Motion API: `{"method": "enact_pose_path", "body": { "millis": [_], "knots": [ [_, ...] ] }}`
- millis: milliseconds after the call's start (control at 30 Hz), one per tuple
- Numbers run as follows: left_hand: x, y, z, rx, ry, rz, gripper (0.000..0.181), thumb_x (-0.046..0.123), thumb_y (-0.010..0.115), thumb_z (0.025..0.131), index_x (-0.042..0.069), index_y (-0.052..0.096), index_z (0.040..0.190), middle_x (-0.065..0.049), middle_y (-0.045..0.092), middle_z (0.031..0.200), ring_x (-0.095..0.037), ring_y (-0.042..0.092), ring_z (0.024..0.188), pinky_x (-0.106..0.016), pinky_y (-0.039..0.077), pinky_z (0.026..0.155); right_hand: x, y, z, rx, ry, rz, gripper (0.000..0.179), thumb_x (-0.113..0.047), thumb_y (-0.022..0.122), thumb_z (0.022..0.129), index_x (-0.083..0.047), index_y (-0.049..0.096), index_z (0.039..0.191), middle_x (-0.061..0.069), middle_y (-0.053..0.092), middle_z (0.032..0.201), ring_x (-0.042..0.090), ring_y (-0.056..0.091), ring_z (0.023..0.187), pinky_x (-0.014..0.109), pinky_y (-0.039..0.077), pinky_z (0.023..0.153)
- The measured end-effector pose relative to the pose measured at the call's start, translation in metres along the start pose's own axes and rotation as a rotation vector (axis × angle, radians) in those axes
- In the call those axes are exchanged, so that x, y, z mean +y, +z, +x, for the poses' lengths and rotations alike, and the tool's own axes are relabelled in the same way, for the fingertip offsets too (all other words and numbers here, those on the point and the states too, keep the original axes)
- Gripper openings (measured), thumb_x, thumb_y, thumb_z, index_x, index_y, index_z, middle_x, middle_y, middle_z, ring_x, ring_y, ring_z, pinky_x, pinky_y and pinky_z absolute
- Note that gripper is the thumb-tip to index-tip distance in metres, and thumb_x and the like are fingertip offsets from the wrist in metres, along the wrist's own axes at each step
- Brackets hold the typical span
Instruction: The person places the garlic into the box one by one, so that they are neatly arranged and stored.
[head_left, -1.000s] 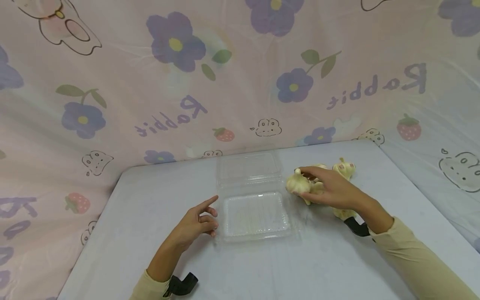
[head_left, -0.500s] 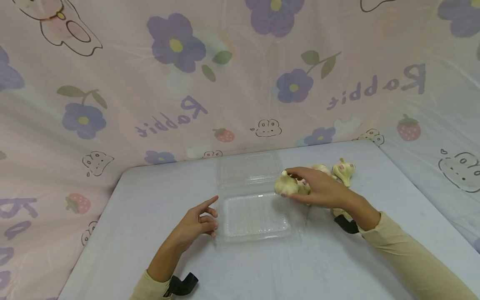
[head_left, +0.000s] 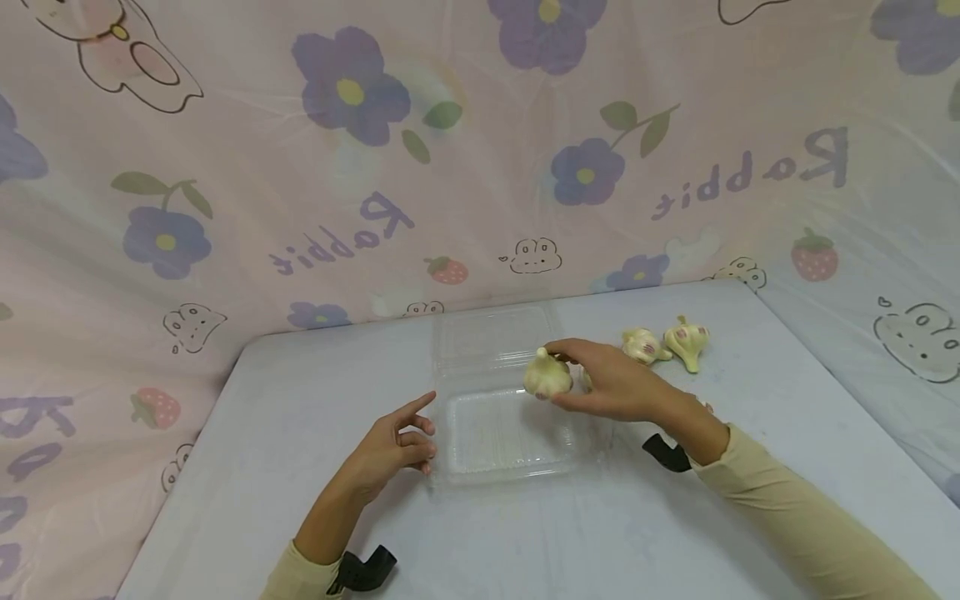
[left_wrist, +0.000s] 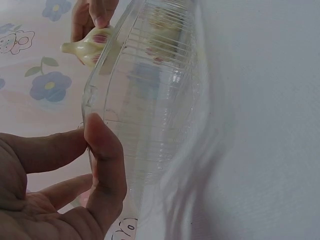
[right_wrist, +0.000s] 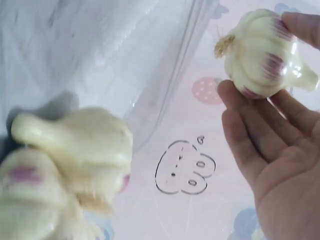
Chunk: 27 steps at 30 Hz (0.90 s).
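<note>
My right hand grips a cream garlic bulb with purple streaks, stem up, above the back right edge of a clear plastic container. In the right wrist view the bulb sits between thumb and fingers, its root tuft to the left. My left hand is at the container's left edge. Up close, the left fingertips appear to pinch the clear rim. The hinged lid lies open behind the base.
Two more garlic bulbs, one left of the other, lie at the back right of the white table. A sliver of cream shows behind the right fingers. A printed curtain stands behind the table.
My right hand has carried the garlic bulb leftward, from beside the container to over its back right edge. The bulbs at the back right are uncovered. My left hand stays put.
</note>
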<state>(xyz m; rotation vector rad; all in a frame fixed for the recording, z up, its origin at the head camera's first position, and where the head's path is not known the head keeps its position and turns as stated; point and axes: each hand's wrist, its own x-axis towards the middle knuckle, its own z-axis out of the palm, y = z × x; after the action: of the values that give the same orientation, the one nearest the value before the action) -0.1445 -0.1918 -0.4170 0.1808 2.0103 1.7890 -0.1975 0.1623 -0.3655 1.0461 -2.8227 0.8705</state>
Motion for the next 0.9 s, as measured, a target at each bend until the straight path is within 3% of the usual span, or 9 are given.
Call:
{"method": "enact_pose_path", "body": {
  "millis": [533,900],
  "knots": [
    [0.0,0.001,0.0,0.001,-0.001,-0.009,0.081,-0.011,0.061,0.09,0.009,0.024,0.159,-0.009,0.044,0.108,-0.012,0.06,0.073,-0.027,0.059,0.067,-0.016,0.025,0.009,0.019,0.075,0.041,0.065,-0.035,0.077,0.085,-0.009,0.054,0.14,0.004,0.065,0.129,0.023,0.062,0.12,0.046,0.052,0.102],
    [0.002,0.001,-0.001,0.002,-0.002,-0.012,0.081,-0.012,0.061,0.089,0.009,0.024,0.158,-0.008,0.044,0.107,-0.011,0.06,0.071,-0.028,0.06,0.067,-0.02,0.04,0.013,0.025,0.038,0.049,0.063,-0.036,0.075,0.086,-0.008,0.054,0.139,0.004,0.065,0.129,0.021,0.063,0.119,0.044,0.052,0.101]
  ]
}}
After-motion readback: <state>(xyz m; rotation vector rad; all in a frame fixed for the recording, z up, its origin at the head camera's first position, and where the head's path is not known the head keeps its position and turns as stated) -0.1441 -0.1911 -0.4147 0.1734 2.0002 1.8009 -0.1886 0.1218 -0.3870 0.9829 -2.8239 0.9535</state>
